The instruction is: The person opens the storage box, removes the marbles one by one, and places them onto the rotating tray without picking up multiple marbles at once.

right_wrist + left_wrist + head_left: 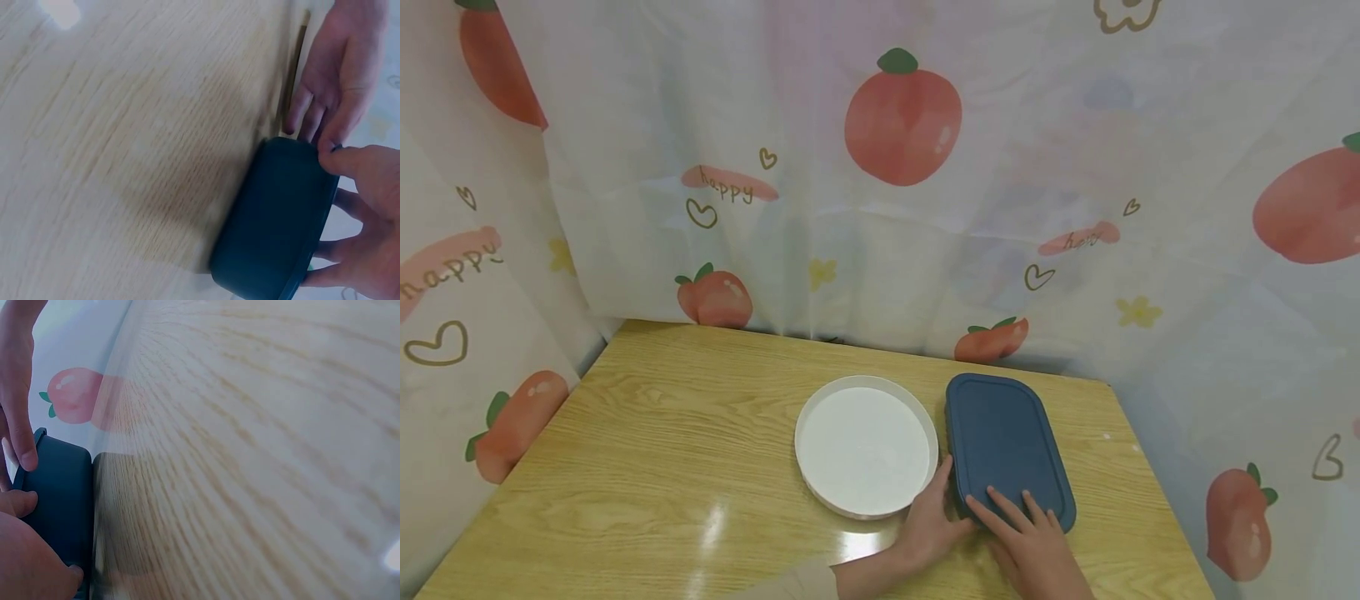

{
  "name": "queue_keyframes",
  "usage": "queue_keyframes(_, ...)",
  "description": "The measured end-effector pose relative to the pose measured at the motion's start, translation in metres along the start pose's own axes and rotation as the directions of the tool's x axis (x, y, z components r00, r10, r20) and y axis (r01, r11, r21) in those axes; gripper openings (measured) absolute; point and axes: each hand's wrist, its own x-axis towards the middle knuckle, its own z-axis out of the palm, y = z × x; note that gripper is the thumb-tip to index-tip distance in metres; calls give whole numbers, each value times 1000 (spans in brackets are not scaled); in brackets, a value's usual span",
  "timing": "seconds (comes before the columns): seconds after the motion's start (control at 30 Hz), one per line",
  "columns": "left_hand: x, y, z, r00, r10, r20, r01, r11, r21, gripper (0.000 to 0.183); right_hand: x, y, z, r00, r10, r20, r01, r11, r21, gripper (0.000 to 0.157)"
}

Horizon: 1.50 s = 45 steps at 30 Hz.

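Observation:
A dark blue rectangular lidded box (pixel 1007 450) sits on the right part of the wooden table. My left hand (pixel 928 525) holds its near left corner, fingers along the left wall and thumb at the near end. From the near right, my right hand (pixel 1033 542) lies over the lid (pixel 1000 425) with fingers spread on top. In the right wrist view, its thumb (pixel 337 160) presses the lid's near edge, close to the left thumb. Both thumbs also meet near the box's end wall (pixel 59 494) in the left wrist view. The lid covers the box's inside.
Just left of the box stands a round white tray (pixel 861 446) with a low rim, close to my left fingers. The wooden table (pixel 662 433) reaches back to a fruit-printed curtain (pixel 850 250), which also hangs along both sides.

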Motion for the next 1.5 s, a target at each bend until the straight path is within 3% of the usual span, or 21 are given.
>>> queue_keyframes(0.23,1,0,1,1000,2,1,-2,1000,-13,92,1,-2,3,999,-1,-42,-2,999,-53,70)
queue_keyframes(0.47,1,-1,2,1000,18,-7,-18,1000,-11,91,0,-3,2,999,20,-41,-22,999,-49,69)
queue_keyframes(0.83,1,-1,2,1000,18,-2,-18,1000,-11,93,0,-1,1,997,-20,-69,17,999,-36,73)
queue_keyframes(1.1,1,-1,1,1000,17,3,-17,1000,-11,94,1,1,-5,998,57,-29,-55,997,51,69)
queue_keyframes(1.33,1,0,-1,1000,18,-18,-17,996,85,93,3,4,-10,996,-37,-81,39,999,23,70)
queue_keyframes(1.5,2,0,-2,1000,26,3,-26,1000,17,96,3,5,-16,992,-34,-125,39,999,34,71)
